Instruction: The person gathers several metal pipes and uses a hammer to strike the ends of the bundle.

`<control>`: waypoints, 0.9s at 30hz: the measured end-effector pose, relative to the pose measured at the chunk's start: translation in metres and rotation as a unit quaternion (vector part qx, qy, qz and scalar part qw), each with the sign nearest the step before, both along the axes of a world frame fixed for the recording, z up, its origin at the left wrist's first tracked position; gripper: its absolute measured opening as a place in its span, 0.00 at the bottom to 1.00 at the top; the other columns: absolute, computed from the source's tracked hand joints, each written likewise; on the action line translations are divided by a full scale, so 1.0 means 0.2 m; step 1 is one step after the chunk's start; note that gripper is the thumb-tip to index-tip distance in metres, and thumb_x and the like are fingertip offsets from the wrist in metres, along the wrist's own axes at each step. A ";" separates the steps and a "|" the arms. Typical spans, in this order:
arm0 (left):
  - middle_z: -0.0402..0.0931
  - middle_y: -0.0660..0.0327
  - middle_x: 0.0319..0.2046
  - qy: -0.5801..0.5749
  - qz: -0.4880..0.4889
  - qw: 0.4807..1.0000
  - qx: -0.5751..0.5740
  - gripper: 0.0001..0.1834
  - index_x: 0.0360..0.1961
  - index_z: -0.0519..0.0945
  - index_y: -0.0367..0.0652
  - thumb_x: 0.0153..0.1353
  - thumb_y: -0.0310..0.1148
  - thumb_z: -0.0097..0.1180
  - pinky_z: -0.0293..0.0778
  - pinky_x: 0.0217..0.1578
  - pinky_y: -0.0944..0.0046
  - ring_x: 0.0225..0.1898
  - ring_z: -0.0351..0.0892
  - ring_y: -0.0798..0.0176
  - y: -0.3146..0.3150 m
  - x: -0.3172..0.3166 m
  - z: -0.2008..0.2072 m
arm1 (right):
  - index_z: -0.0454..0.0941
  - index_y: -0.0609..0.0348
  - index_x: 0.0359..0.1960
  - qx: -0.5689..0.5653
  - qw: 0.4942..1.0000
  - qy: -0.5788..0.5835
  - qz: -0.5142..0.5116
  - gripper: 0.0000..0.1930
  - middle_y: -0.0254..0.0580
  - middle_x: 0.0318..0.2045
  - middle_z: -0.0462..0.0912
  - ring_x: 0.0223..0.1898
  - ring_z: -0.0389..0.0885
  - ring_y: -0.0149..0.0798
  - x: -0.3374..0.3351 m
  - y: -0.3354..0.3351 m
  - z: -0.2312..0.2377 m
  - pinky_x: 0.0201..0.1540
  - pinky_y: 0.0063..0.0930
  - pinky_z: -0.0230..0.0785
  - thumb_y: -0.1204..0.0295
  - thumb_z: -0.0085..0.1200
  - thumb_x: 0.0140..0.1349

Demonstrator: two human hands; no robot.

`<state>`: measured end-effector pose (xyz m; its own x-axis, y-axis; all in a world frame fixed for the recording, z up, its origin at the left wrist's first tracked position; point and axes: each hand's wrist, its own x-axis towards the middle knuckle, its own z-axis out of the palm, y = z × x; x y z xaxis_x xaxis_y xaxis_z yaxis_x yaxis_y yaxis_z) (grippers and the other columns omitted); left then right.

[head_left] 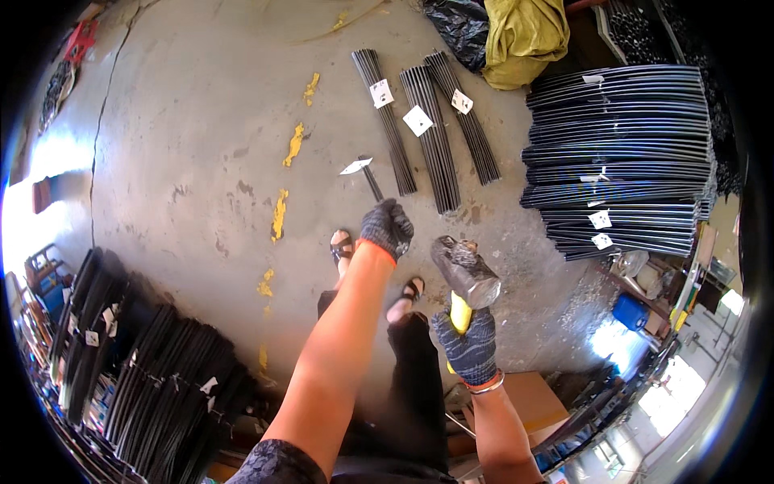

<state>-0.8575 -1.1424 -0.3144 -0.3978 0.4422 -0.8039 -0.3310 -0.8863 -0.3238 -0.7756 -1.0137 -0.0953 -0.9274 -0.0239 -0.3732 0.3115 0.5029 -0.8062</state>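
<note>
My left hand (389, 229), in a dark knitted glove, is closed around a short-looking dark rod or thin bundle of rods (372, 181). A white card (355, 166) sits near its far end; the glove hides the lower part. On the right, my gloved right hand (469, 345) grips the yellow handle of a sledgehammer (476, 284). Its heavy, worn metal head points up and away from the hand, apart from the rods. Beyond my hands, three bundles of dark metal rods (439, 161) lie on the floor, each with a white card on it.
A large stack of dark rods (617, 153) with white tags lies at the right. More dark bundles (173, 387) are piled at the lower left. A yellow sack (524, 40) and black plastic (457, 31) lie at the far side. Behind my right hand is a cardboard box (528, 399).
</note>
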 end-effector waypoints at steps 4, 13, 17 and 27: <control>0.58 0.71 0.10 -0.032 -0.032 0.995 -0.087 0.15 0.18 0.63 0.52 0.63 0.34 0.46 0.58 0.12 0.69 0.10 0.59 0.69 0.03 -0.06 0.05 | 0.72 0.62 0.49 0.114 0.982 0.056 0.139 0.18 0.48 0.35 0.83 0.36 0.83 0.43 -0.01 -0.07 0.05 0.41 0.33 0.75 0.71 0.56 0.57; 0.57 0.67 0.10 -0.075 -0.047 0.984 -0.155 0.15 0.17 0.63 0.54 0.61 0.34 0.46 0.54 0.12 0.63 0.09 0.57 0.63 -0.17 -0.08 -0.22 | 0.74 0.63 0.39 0.103 0.989 0.017 0.107 0.13 0.38 0.30 0.77 0.31 0.76 0.34 0.01 -0.17 -0.09 0.36 0.27 0.69 0.71 0.62 0.56; 0.56 0.69 0.09 -0.072 0.037 0.995 -0.062 0.16 0.17 0.62 0.54 0.62 0.35 0.45 0.52 0.12 0.66 0.10 0.56 0.66 -0.22 -0.14 0.08 | 0.73 0.61 0.39 -0.023 0.999 -0.033 -0.026 0.10 0.33 0.28 0.74 0.30 0.73 0.30 0.14 -0.05 -0.05 0.36 0.24 0.68 0.73 0.59 0.59; 0.60 0.66 0.10 -0.175 0.141 0.974 0.030 0.09 0.23 0.64 0.49 0.61 0.31 0.44 0.58 0.10 0.65 0.09 0.58 0.64 -0.11 -0.23 -0.04 | 0.72 0.63 0.44 0.093 0.985 0.034 0.141 0.16 0.37 0.35 0.74 0.36 0.73 0.32 0.04 0.04 -0.01 0.41 0.29 0.68 0.73 0.62 0.54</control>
<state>-0.9042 -1.1647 -0.3216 -0.2161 0.4058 -0.8881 0.0626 -0.9019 -0.4273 -0.7676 -1.0055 -0.0979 -0.9165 -0.2213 -0.3334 0.0872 0.7027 -0.7061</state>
